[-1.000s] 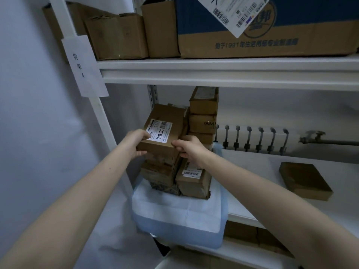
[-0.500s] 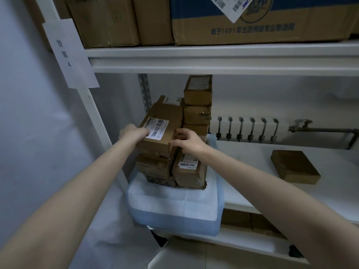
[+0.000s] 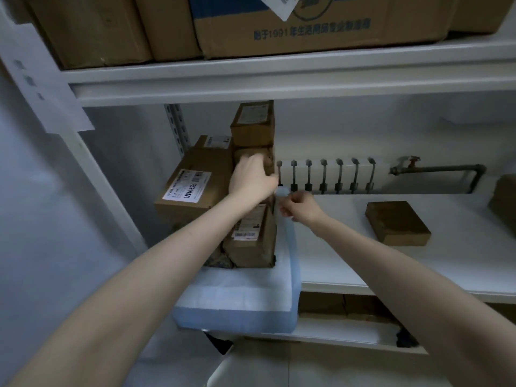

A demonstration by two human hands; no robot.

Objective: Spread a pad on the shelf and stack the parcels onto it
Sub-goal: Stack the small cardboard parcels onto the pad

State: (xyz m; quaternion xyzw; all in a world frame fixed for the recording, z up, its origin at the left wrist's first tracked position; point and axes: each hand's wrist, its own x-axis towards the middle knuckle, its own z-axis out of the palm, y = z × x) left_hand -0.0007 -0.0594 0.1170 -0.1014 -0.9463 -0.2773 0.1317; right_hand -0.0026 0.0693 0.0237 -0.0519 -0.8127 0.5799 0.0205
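Left of centre on the shelf [image 3: 349, 247], parcels [image 3: 192, 191] stand stacked on the pad [image 3: 237, 291], its front overhanging. Against them rests the left hand [image 3: 251, 177], grip unclear; the right hand [image 3: 300, 206] pinches the pad's raised right edge beside bare shelf.

The soft quilted pad [image 3: 237, 297] is white on top and pale blue along its border. The brown cardboard parcels [image 3: 192, 191] carry white labels with black barcodes. The metal shelf [image 3: 363, 275] is white. The large brown carton [image 3: 321, 32] bears a blue band and blue lettering.
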